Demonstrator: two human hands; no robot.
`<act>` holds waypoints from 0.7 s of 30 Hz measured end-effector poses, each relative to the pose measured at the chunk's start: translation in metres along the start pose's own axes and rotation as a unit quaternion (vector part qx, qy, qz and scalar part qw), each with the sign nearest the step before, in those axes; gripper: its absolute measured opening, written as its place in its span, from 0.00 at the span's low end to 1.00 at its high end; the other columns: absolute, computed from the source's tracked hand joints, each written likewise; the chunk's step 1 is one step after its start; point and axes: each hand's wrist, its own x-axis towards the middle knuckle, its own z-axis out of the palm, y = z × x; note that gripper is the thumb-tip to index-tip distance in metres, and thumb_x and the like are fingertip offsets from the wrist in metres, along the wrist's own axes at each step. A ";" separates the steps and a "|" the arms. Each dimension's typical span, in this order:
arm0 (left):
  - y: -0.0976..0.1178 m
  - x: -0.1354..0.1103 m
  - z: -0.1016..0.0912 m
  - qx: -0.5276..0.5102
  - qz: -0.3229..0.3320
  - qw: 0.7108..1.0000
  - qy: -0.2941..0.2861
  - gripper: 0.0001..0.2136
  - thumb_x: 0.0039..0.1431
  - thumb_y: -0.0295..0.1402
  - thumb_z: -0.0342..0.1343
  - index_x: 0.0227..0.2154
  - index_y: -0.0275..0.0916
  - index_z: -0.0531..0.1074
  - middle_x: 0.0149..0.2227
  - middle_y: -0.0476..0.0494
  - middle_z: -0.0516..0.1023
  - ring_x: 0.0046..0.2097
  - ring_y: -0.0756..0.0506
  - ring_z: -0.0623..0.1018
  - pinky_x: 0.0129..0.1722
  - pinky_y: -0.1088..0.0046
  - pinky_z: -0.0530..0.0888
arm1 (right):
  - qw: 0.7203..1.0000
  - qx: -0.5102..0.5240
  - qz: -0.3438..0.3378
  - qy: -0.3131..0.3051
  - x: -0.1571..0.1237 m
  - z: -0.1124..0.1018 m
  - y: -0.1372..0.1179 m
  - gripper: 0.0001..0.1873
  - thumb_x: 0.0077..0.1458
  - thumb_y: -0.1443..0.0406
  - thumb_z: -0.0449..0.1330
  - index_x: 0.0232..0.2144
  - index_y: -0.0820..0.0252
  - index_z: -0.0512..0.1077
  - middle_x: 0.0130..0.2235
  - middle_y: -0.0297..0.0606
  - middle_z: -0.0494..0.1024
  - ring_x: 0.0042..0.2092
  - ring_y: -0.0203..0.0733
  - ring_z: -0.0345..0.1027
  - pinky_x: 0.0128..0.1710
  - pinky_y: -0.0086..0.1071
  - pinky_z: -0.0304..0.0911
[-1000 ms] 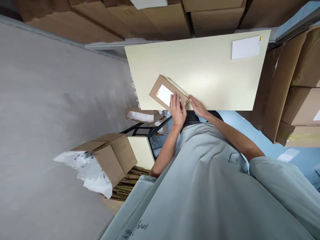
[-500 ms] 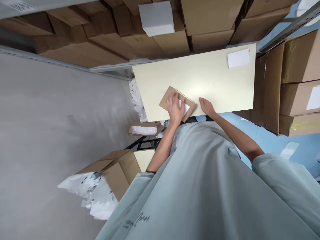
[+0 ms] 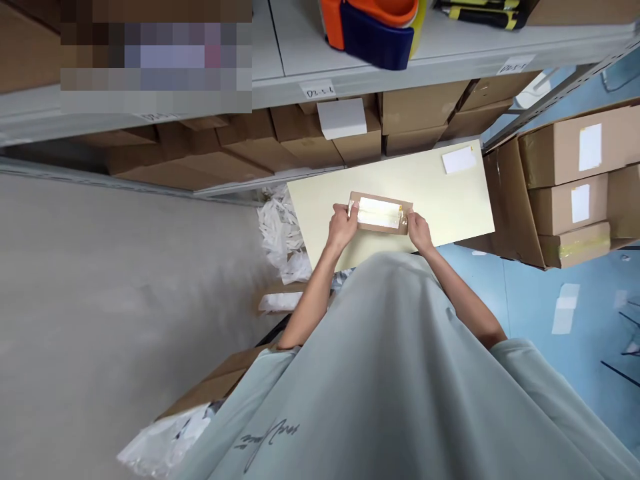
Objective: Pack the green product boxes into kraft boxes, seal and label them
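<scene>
A small brown cardboard box (image 3: 354, 200) with a large white label (image 3: 379, 213) on its upper face is held between my two hands over the cream tabletop (image 3: 450, 207). My left hand (image 3: 343, 225) grips its left end, the thumb resting on the upper face. At the opposite end, my right hand (image 3: 420, 230) pinches the edge of the box. Clear shiny tape shows at both ends. The underside of the box and most fingertips are hidden. Further back on the tabletop lies a white label sheet (image 3: 459, 160).
Shelves of brown cartons (image 3: 415, 110) stand behind the tabletop, with an orange and blue tape dispenser (image 3: 380, 30) on the upper shelf. A large carton (image 3: 517, 200) of labelled boxes is at right. White crumpled paper (image 3: 277, 227) hangs at left, above a grey floor (image 3: 125, 300).
The box has turned roughly level, and its label now faces me in full. My right hand, earlier apart from the box, now holds its right end. The view has tilted up toward the shelves.
</scene>
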 end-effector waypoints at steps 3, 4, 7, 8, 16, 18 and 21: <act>-0.004 -0.009 0.009 -0.007 -0.008 1.000 -0.025 0.26 0.79 0.50 0.50 0.65 0.33 0.67 0.54 0.26 0.86 0.59 0.28 0.84 0.58 0.55 0.78 | 0.992 -0.106 -0.010 0.075 0.009 -0.002 -0.012 0.43 0.78 0.38 0.32 0.59 0.59 0.75 0.51 0.57 0.87 0.53 0.66 0.83 0.56 0.53 0.75; -0.005 -0.009 0.013 -0.002 -0.010 0.999 -0.037 0.25 0.79 0.50 0.51 0.64 0.34 0.68 0.54 0.26 0.86 0.60 0.27 0.84 0.58 0.54 0.78 | 0.989 -0.128 -0.011 0.078 0.012 -0.001 -0.015 0.42 0.79 0.40 0.33 0.62 0.62 0.73 0.52 0.60 0.87 0.53 0.67 0.83 0.56 0.53 0.74; -0.007 -0.006 0.024 0.018 -0.007 0.998 -0.064 0.21 0.79 0.48 0.52 0.59 0.38 0.76 0.57 0.26 0.86 0.62 0.25 0.83 0.61 0.53 0.76 | 0.983 -0.174 0.004 0.064 0.021 0.004 -0.015 0.40 0.80 0.43 0.35 0.67 0.68 0.67 0.56 0.65 0.85 0.54 0.67 0.82 0.58 0.53 0.73; -0.007 -0.004 0.027 0.020 -0.007 0.997 -0.070 0.20 0.79 0.48 0.52 0.58 0.38 0.77 0.58 0.26 0.85 0.62 0.25 0.83 0.62 0.54 0.76 | 0.981 -0.182 0.016 0.057 0.023 0.006 -0.014 0.40 0.80 0.42 0.37 0.69 0.69 0.65 0.57 0.66 0.84 0.55 0.68 0.82 0.58 0.53 0.72; -0.019 0.021 0.038 -0.078 -0.024 0.988 -0.130 0.30 0.75 0.58 0.53 0.62 0.38 0.78 0.63 0.29 0.84 0.65 0.30 0.82 0.64 0.57 0.75 | 0.979 -0.184 0.080 -0.026 0.039 -0.001 -0.009 0.43 0.73 0.33 0.50 0.66 0.64 0.64 0.47 0.58 0.87 0.52 0.68 0.81 0.54 0.49 0.73; -0.022 0.025 0.039 -0.092 -0.020 0.986 -0.134 0.31 0.73 0.60 0.55 0.61 0.38 0.79 0.63 0.30 0.84 0.66 0.30 0.81 0.65 0.57 0.75 | 0.981 -0.173 0.077 -0.028 0.042 -0.004 -0.006 0.40 0.76 0.35 0.43 0.64 0.62 0.66 0.49 0.59 0.86 0.52 0.67 0.80 0.54 0.50 0.73; -0.024 0.025 0.039 -0.113 -0.013 0.985 -0.132 0.29 0.74 0.57 0.55 0.62 0.37 0.79 0.64 0.29 0.83 0.68 0.31 0.80 0.68 0.56 0.74 | 0.985 -0.157 0.059 -0.030 0.044 -0.007 -0.003 0.39 0.78 0.39 0.36 0.62 0.61 0.68 0.51 0.60 0.86 0.52 0.66 0.80 0.56 0.50 0.72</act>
